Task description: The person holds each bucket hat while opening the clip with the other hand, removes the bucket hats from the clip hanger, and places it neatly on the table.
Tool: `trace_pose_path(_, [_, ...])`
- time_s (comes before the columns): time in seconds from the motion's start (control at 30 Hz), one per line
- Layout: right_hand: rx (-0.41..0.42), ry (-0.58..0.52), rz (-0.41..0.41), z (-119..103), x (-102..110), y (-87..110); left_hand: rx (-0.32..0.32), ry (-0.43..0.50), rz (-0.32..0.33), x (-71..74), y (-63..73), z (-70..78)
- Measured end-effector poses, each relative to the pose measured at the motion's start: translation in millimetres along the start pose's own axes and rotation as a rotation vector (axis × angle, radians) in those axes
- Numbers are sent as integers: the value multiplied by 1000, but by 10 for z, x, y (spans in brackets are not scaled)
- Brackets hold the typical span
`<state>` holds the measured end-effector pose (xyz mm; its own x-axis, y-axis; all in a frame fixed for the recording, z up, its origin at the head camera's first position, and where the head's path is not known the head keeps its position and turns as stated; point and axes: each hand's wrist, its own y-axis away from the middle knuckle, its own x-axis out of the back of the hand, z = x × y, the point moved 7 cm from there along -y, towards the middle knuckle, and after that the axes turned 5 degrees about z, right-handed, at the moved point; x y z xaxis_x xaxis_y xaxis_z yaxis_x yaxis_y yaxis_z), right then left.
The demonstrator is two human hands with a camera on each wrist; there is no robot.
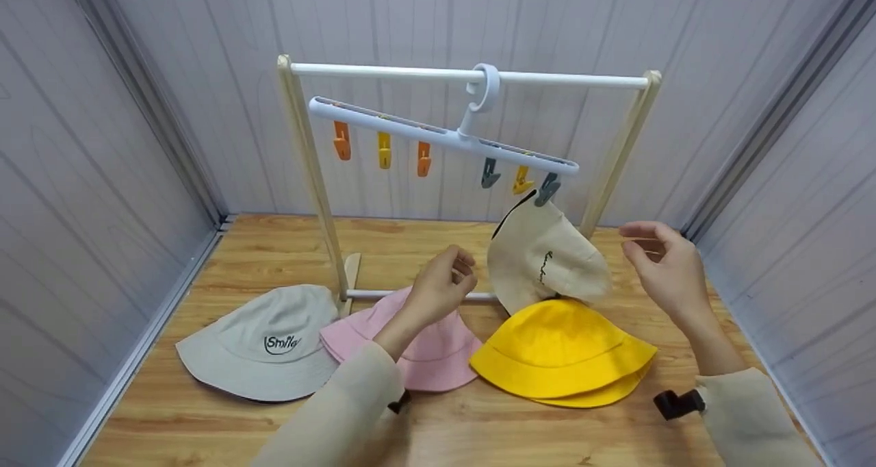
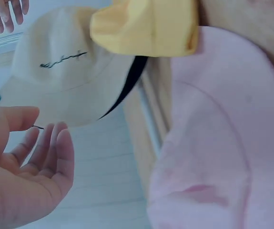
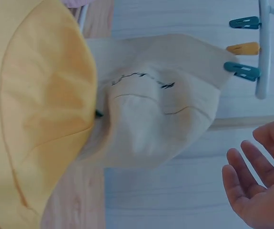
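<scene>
A cream bucket hat (image 1: 540, 255) with dark stitched lettering hangs by its brim from a grey clip (image 1: 547, 190) at the low right end of a white clip hanger (image 1: 393, 120). To its left, my left hand (image 1: 441, 285) hovers above a pink bucket hat (image 1: 438, 357), fingers loosely bent and thumb apart from them in the left wrist view. My right hand (image 1: 667, 268) is raised to the right of the cream hat, away from it, its fingers relaxed. Neither hand holds anything. In the right wrist view, a yellow hat (image 3: 46, 105) overlaps the lower part of the cream hat.
The hanger tilts on the white top bar (image 1: 383, 72) of a wooden-sided rack (image 1: 311, 172). Other orange, yellow and grey clips dangle from it, such as an orange clip (image 1: 341, 142). A grey "Smile" hat (image 1: 274, 333) lies at the left on the wooden table (image 1: 171, 426). Pale panels enclose the table.
</scene>
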<state>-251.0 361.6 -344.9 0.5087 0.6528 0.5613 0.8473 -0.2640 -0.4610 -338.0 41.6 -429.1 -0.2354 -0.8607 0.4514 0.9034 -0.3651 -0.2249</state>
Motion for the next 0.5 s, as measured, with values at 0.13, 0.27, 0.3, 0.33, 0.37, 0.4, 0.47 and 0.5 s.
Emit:
trace_pose_path(0.13, [21, -12, -11, -154, -3, -74, -39, 57, 57, 81, -68, 97])
trace_pose_path(0.27, [34, -49, -16, -300, -20, -139, -87, 94, 103, 127, -121, 194])
trace_pose_path(0.3, [36, -65, -20, -334, -25, -149, -105, 95, 113, 132, -140, 222])
trace_pose_path(0.33, [37, -80, -25, -367, -30, -158, -122, 98, 122, 136, -159, 251])
trace_pose_path(0.37, [39, -95, -31, -394, -35, -165, -137, 91, 131, 137, -179, 279])
trace_pose_path(0.4, [41, -107, -40, -419, -42, -169, -151, 84, 142, 138, -199, 309])
trace_pose_path(0.47, [47, -130, -61, -461, -67, -181, -179, 69, 162, 131, -246, 363])
trace_pose_path(0.5, [50, -132, -69, -481, -82, -185, -187, 64, 171, 122, -270, 384])
